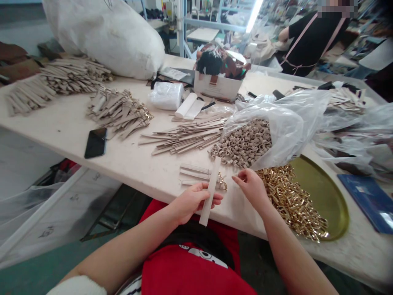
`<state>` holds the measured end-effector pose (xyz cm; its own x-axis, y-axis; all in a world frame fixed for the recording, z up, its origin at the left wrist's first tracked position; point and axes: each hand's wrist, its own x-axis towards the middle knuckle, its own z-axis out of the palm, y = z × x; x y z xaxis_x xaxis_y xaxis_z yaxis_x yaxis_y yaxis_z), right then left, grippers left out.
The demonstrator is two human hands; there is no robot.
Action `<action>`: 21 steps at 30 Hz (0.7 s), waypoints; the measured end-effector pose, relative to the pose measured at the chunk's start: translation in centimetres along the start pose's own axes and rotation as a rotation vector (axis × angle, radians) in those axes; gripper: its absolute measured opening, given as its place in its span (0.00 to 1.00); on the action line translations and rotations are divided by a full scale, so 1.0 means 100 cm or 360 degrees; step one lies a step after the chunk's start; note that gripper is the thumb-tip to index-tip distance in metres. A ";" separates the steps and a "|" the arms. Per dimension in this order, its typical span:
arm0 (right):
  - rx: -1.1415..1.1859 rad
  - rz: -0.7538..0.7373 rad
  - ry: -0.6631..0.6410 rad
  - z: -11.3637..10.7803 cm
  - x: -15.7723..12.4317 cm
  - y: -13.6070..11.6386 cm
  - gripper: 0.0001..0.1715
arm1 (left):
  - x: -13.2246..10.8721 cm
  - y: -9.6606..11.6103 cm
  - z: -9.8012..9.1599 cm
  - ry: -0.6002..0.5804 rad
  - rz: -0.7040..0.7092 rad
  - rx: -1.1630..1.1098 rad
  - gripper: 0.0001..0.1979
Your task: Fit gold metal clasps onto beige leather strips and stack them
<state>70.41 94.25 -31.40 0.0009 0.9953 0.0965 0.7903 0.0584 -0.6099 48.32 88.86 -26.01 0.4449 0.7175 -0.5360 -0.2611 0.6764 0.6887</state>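
Note:
My left hand [194, 200] pinches a flat beige strap [214, 176] between thumb and fingers, close to the table's front edge. The strap slants upright, its lower end hanging past my fingers. Just behind it lie several finished-looking straps [193, 172] with gold clasps at their right ends. My right hand [252, 189] is apart from the strap, its fingers curled and thumb drawn in; whatever is between them is too small to make out. Beside it are a heap of small beige loops [248, 141] spilling from a clear plastic bag [288, 123] and a heap of gold metal clasps [291, 200].
The clasps rest on an olive-gold tray [331, 200], with a blue folder [367, 200] to its right. Loose strips [187, 137], bundled straps [119, 108] and a phone [95, 142] lie leftward. Behind stand a filled box [216, 88] and a white sack [107, 37]. A person [313, 41] works beyond.

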 end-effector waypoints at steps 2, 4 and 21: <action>0.0545 0.0181 -0.0121 0.002 -0.017 -0.014 0.15 | 0.001 0.000 -0.004 0.0008 0.0075 0.0074 0.11; 0.1036 0.0335 -0.0260 0.005 -0.035 -0.029 0.17 | 0.001 0.000 -0.007 0.0042 0.0138 0.0144 0.11; 0.2616 0.1057 -0.0126 0.018 -0.071 -0.074 0.16 | 0.000 0.004 0.002 0.0654 0.0860 0.0307 0.12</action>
<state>63.46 86.87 -29.06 -0.0312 0.8792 -0.4754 -0.7018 -0.3579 -0.6159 48.39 89.09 -25.66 -0.0739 0.9751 -0.2091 -0.1809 0.1931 0.9644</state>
